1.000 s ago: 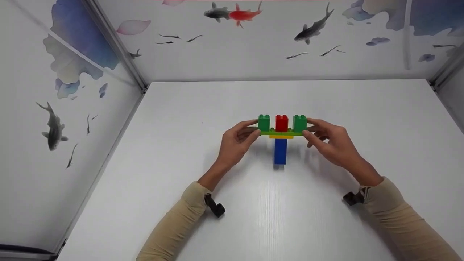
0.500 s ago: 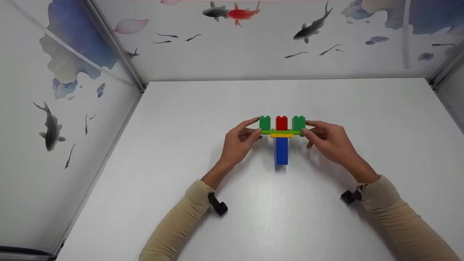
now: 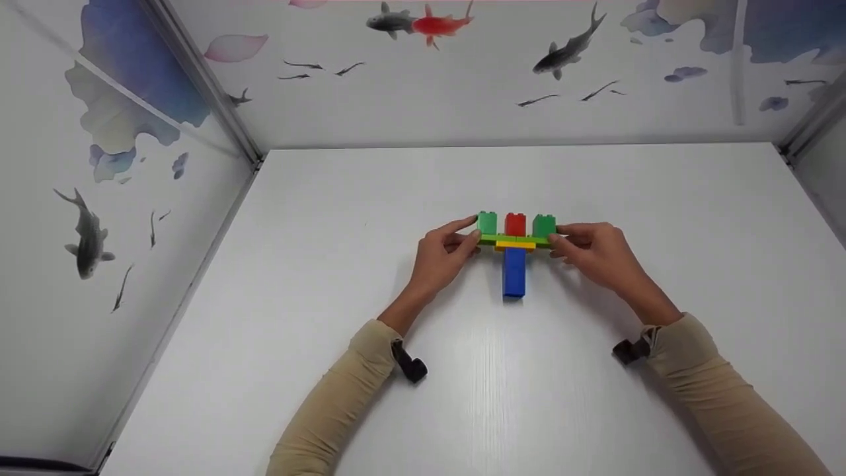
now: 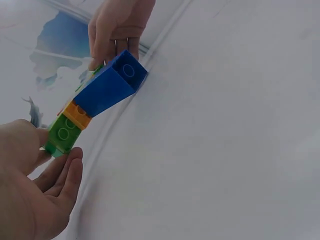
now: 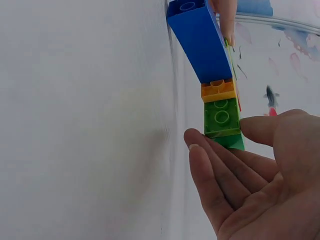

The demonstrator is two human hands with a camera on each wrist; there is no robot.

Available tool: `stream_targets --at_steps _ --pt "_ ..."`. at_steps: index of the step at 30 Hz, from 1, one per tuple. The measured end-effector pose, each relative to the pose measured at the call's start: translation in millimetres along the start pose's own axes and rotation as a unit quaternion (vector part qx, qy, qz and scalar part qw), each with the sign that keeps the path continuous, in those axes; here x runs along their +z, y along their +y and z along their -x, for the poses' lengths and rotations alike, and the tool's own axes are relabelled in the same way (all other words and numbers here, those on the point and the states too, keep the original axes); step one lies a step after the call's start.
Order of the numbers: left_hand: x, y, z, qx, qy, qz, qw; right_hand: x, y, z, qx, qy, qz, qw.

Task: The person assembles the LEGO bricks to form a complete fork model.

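Both hands hold a T-shaped toy brick model between them. Its stem is a blue column [image 3: 514, 274], topped by a yellow plate [image 3: 515, 246] and a light-green crossbar [image 3: 489, 238]. On the crossbar stand a left green brick [image 3: 488, 223], a red brick [image 3: 515, 225] and a right green brick [image 3: 544, 225]. The left hand [image 3: 439, 260] pinches the crossbar's left end, fingers reaching behind the green brick. At the opposite end, the right hand [image 3: 600, 256] pinches likewise. In the left wrist view, the hollow underside of the blue column [image 4: 107, 87] shows, raised off the table.
A white table [image 3: 330, 264] spreads beneath the hands. Panels painted with fish enclose it, with a left wall [image 3: 39, 297] and a back wall [image 3: 462, 99]. Black camera mounts [image 3: 411, 362] are worn at both sleeve cuffs.
The forearms have drawn slightly inward while both hands keep their pinch. The brick model has tipped a little, its right end now sitting slightly lower in the head view.
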State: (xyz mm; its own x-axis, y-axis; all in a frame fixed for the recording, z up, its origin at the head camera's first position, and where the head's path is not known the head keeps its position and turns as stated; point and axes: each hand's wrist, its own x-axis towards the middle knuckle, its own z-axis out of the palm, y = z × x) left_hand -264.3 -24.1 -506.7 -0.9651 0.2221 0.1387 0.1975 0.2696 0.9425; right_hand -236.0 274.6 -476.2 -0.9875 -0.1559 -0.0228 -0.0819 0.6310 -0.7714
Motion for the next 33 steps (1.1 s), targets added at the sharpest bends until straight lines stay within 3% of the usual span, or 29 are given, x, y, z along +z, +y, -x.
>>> stream_targets --at_steps 5,10,23,33 --pt "3.2 0.7 -2.6 -0.027 0.004 -0.059 0.9979 -2.4 0.3 -3.9 0.045 -0.036 0.019 0.9981" --pt "3.8 3.1 -3.7 -0.031 0.014 -0.088 0.9955 -3.4 -2.7 -5.7 0.053 -0.056 0.046 0.996" --pt "4.1 2.8 1.6 -0.044 0.01 -0.116 0.9922 -3.2 -0.2 -3.4 0.055 -0.055 0.04 0.9961" --pt "6.1 0.5 1.2 -0.03 0.011 -0.132 0.9907 -2.5 -1.5 -3.7 0.048 -0.055 0.042 0.9965"
